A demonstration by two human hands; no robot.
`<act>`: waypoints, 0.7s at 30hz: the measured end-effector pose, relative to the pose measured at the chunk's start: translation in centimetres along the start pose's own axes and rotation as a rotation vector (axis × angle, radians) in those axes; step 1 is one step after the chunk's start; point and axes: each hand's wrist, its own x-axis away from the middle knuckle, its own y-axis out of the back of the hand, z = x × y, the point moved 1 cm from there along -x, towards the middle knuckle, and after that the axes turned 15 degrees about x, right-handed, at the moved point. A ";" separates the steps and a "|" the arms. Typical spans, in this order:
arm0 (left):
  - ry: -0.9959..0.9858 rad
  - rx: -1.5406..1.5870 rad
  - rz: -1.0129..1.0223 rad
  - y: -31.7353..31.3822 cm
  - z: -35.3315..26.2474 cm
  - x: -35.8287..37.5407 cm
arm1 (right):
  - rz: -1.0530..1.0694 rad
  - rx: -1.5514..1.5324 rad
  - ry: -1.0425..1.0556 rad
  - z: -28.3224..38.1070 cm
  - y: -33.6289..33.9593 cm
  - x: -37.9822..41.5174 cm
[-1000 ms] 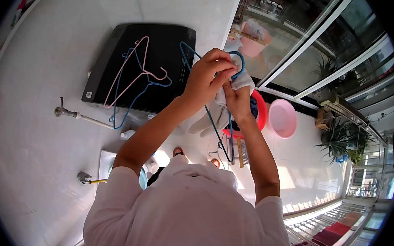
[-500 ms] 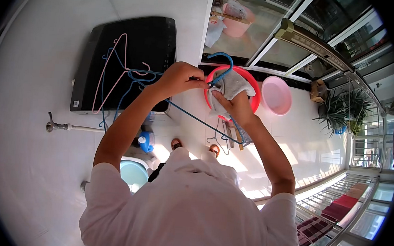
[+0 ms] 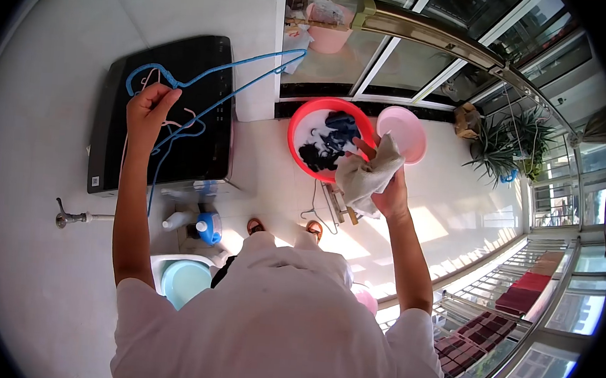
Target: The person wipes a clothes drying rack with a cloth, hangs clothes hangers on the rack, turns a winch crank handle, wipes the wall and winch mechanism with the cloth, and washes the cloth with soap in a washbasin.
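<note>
My left hand (image 3: 148,110) pinches a blue clothes hanger (image 3: 173,81) just below its hook. The hanger's long wire body stretches to the right, above the black washing machine (image 3: 210,56). Behind my left hand, a pink hanger (image 3: 175,122) and another blue hanger lie on the machine's lid. In my right hand (image 3: 391,194) is a crumpled grey cloth (image 3: 369,174), some fingers showing behind it. The cloth hangs over the lower right edge of a red basin (image 3: 294,145). Inside that basin, dark clothes (image 3: 341,130) lie in whitish suds.
A pink basin (image 3: 404,129) stands beside the red one. Below it on the floor are a small rack (image 3: 333,204) and a wire hanger. A blue detergent bottle (image 3: 209,228) and a light-blue basin (image 3: 185,282) are at lower left. Glass doors line the back; plants (image 3: 495,148) stand right.
The blue hanger has come away from the cloth and moved left with my left hand. My right hand has shifted right with the cloth, uncovering the red basin's contents. The view has shifted too.
</note>
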 end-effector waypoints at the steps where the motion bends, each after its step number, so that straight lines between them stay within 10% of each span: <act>1: 0.013 0.006 -0.037 -0.5 -0.1 0.4 | 0.018 0.033 -0.035 0.2 -0.3 -0.3; 6: 0.051 0.126 -0.157 -1.0 -0.4 2.1 | 0.278 0.396 -0.447 -1.7 6.4 0.0; 8: 0.061 0.178 -0.206 -1.1 -0.7 2.7 | 0.454 1.373 -0.788 -2.0 7.9 -1.0; 10: 0.080 0.275 -0.293 -1.9 -0.9 3.2 | 0.285 2.195 -0.582 -5.0 9.7 -0.4; 12: 0.106 0.344 -0.330 -2.7 -1.1 3.8 | 0.170 2.012 -0.207 -5.2 9.9 -0.7; 21: 0.094 0.557 -0.460 -8.7 -1.7 4.7 | -0.025 0.368 0.010 -2.6 -5.1 -6.9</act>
